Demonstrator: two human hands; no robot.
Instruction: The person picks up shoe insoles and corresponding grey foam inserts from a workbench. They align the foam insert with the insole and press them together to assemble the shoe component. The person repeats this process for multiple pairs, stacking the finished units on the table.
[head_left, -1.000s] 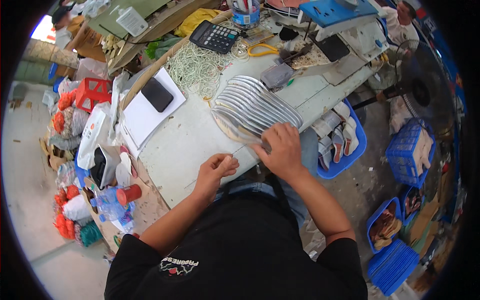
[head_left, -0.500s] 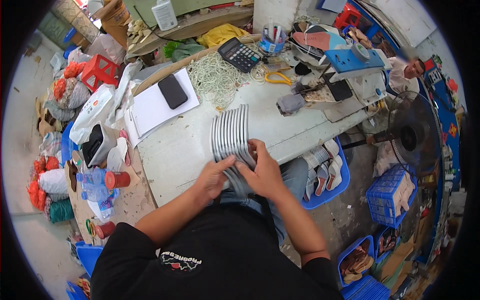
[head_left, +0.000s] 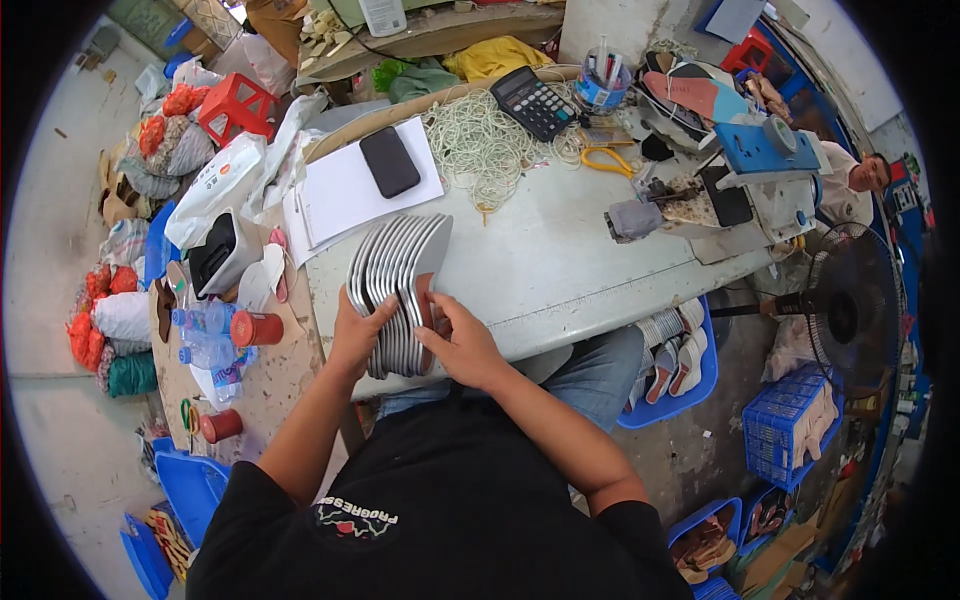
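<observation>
A stack of several grey shoe insoles (head_left: 400, 275) stands on edge on the pale worktable (head_left: 560, 270), near its front edge. My left hand (head_left: 358, 332) presses against the stack's left side. My right hand (head_left: 458, 338) grips the right side, thumb on the outermost insole. The stack is squeezed between both hands.
A black phone (head_left: 389, 161) lies on white paper (head_left: 345, 195) behind the stack. Farther back are a tangle of white cord (head_left: 478, 145), a calculator (head_left: 533, 103), yellow scissors (head_left: 602, 158) and a blue machine (head_left: 760, 150). Blue crates (head_left: 680, 360) sit under the table; a fan (head_left: 850, 310) at right.
The insoles lay fanned out across the table a second ago. Both hands have gathered them into a tight upright stack, now held nearer the table's front-left.
</observation>
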